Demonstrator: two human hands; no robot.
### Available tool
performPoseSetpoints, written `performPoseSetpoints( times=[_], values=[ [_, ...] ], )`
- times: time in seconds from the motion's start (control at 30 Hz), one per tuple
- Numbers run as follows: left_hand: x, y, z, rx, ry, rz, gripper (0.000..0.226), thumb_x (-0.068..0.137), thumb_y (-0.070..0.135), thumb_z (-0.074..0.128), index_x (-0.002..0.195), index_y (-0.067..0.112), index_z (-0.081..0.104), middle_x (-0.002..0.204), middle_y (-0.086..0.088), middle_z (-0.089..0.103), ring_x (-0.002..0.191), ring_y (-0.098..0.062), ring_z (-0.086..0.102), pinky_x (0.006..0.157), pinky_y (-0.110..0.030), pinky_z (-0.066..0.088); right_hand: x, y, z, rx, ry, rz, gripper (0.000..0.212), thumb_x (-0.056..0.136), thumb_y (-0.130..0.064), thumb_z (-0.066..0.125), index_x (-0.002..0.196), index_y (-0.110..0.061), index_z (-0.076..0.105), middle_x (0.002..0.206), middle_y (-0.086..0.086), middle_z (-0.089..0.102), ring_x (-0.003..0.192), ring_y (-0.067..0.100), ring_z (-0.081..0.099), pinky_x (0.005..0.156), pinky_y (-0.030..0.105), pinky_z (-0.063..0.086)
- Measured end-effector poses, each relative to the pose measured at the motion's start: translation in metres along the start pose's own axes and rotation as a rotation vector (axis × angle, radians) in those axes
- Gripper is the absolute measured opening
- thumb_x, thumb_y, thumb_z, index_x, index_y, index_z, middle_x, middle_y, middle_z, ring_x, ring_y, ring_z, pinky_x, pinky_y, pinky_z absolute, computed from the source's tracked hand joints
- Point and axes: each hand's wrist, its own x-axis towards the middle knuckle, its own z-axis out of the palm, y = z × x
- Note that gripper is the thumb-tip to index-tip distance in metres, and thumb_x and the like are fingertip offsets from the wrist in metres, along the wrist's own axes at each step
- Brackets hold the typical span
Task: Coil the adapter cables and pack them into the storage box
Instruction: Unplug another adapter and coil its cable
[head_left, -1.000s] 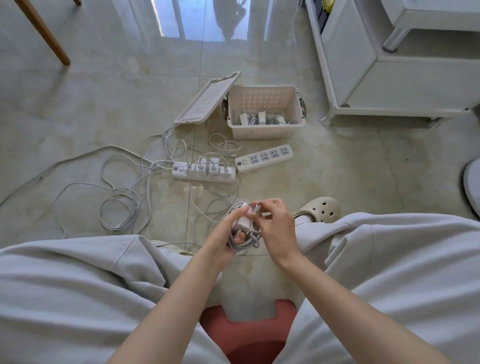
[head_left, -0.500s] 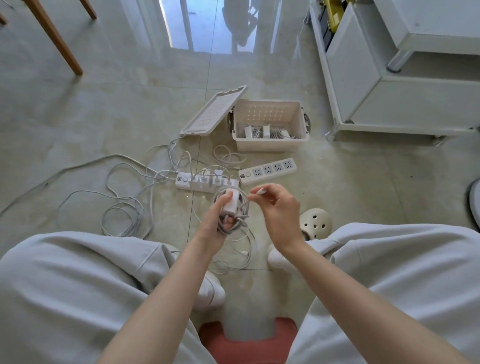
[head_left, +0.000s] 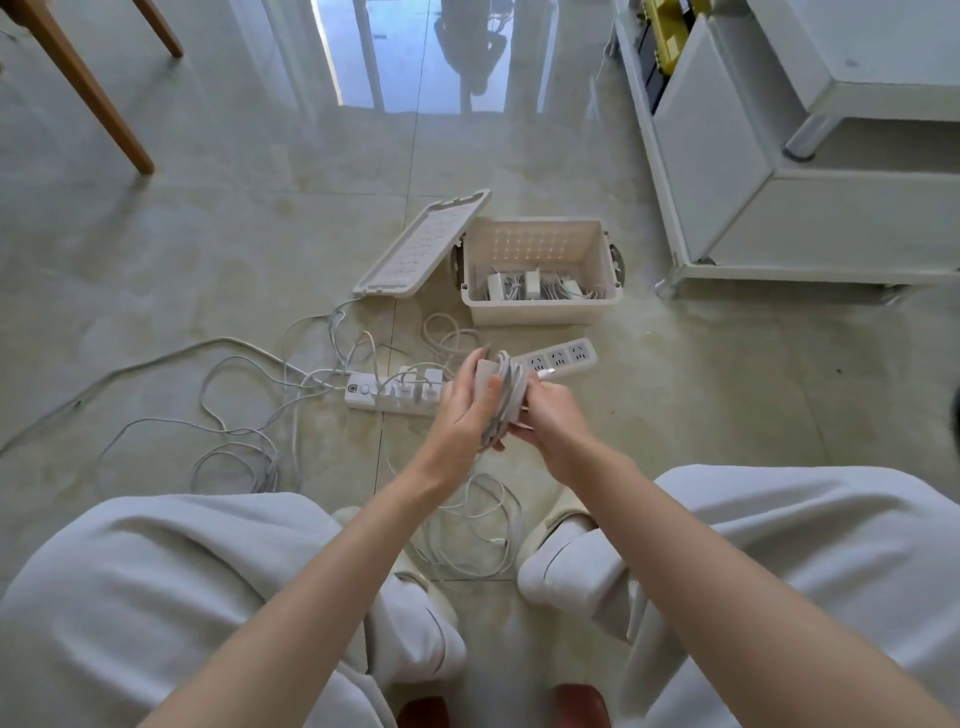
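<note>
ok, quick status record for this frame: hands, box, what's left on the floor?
left hand: grips adapter, cable wound round it
right hand: pinches the cable's free end
box: open, holds packed adapters
lid: off, beside the box
near power strip: carries plugged adapters
far power strip: visible sockets empty
floor: loose cables

No readable text; the mark on the power strip (head_left: 363, 399) is blurred.
</note>
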Motion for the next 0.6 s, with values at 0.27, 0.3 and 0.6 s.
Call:
performPoseSetpoints(
  times=[0.27,0.3,0.6],
  values=[
    [0.046,0.013,-0.009,-0.046,0.025,-0.023,0.061,0.097,0.043,0.034,0.151,0.030,0.010,0.157,0.006,0.019,0.143,-0.008,0.018,0.119,-0.039,0.018,0.026,-0.028,0.015,-0.228,-0.253,-0.163,0.037,0.093,-0.051,0.040,0.112,-0.021,0.049,0.112,0.008,0.060,0.090,0.014,0.059,0.069,0.024,0.048],
    [0.053,0.016,-0.010,-0.028,0.016,0.000,0.054,0.101,0.035,0.033,0.150,0.029,0.012,0.157,0.007,0.019,0.143,-0.006,0.018,0.119,-0.037,0.018,0.032,-0.033,0.016,-0.167,-0.263,-0.166,0.032,0.093,-0.048,0.043,0.106,-0.020,0.051,0.105,0.010,0.061,0.086,0.018,0.060,0.074,0.032,0.052],
    [0.134,0.032,-0.036,0.844,-0.009,0.168,0.049,0.098,0.023,0.047,0.145,0.026,0.034,0.113,0.003,0.056,0.113,-0.021,0.043,0.104,-0.037,0.031,0.103,-0.077,-0.006,-0.440,-0.178,-0.238,0.024,0.093,-0.045,0.045,0.092,-0.022,0.049,0.084,0.001,0.055,0.064,0.012,0.053,0.054,0.020,0.047]
  ],
)
